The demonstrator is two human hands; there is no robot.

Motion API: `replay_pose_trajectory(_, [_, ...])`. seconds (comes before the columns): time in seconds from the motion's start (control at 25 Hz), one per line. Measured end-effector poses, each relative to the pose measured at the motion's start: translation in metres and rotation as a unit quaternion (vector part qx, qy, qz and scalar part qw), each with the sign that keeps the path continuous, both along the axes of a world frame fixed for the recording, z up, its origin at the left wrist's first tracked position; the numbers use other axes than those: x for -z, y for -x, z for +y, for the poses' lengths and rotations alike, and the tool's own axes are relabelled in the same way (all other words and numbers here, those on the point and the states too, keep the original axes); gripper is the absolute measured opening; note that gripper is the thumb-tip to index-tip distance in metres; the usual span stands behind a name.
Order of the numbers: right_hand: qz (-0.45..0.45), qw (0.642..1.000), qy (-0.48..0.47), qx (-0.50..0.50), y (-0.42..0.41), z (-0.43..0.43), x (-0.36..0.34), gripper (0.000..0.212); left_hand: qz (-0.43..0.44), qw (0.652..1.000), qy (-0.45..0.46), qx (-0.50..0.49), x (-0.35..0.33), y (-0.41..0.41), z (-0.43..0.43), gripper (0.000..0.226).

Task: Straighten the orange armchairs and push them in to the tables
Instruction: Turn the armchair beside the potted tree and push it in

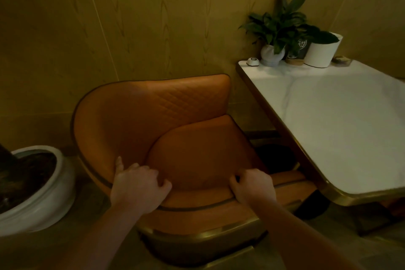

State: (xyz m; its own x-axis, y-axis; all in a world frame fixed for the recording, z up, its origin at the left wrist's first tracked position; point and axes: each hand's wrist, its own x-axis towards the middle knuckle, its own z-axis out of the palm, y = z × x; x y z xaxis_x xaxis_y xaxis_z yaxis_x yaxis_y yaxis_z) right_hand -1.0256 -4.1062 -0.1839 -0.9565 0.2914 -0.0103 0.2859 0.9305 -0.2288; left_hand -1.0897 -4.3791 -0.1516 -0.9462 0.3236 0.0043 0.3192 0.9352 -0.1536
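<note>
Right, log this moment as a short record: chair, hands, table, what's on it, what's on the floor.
chair: orange armchair, angled beside the table, not pushed in
left hand: gripping the chair's near rim
right hand: gripping the same rim
table: white marble top, gold edge
on table: two potted plants, small sign, call button
floor: large white planter, left of chair

Restaurant: marble table (341, 120), number sign (302, 47), call button (253, 61).

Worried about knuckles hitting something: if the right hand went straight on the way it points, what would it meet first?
Likely the seat cushion its fingers already curl over, then the armchair's quilted backrest. The right hand points away from the table, though depth is unclear.
</note>
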Motion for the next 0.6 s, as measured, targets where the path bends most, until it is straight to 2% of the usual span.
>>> replay_pose_trajectory(0.44, [-0.02, 1.0, 0.007, -0.002, 0.0085, 0.0014, -0.0029, 0.034, -0.02, 1.0, -0.016, -0.017, 0.0015, 0.0107, 0.0014, 0.059])
replay_pose_trajectory(0.6, [-0.065, 0.997, 0.023, -0.023, 0.0088, 0.001, -0.0078, 0.037, -0.031, 0.999, -0.012, -0.019, 0.0004, 0.0099, 0.0015, 0.06])
